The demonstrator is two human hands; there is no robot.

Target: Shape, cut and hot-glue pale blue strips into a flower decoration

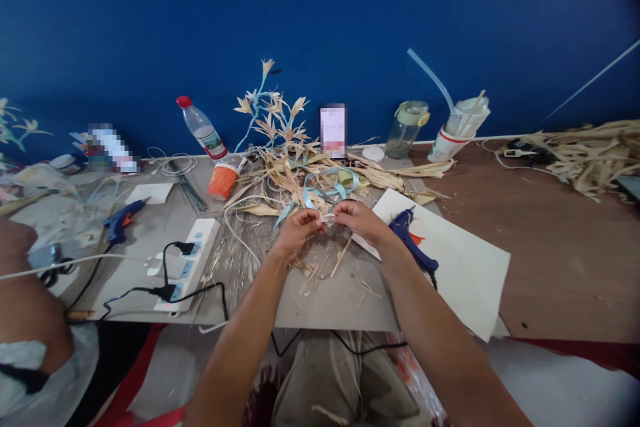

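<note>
A small pale strip [327, 217] is stretched between my two hands over the near part of the table. My left hand [301, 230] pinches its left end, and my right hand [361, 219] pinches the right end. Just beyond them lie light blue ribbon [309, 197] and a heap of dried husks [280, 173]. Thin wires [230, 260] are spread to the left of my left hand. Under my right forearm is a white sheet [465, 260] with a blue glue gun [414, 243] on it.
Husk flowers [270, 121] on blue stems rise behind the heap, near a bottle [203, 132], an orange cup [223, 181] and a phone [333, 130]. At left are a power strip [193, 267], cords and another person's arm [30, 287]. A jar [406, 130] stands at back right.
</note>
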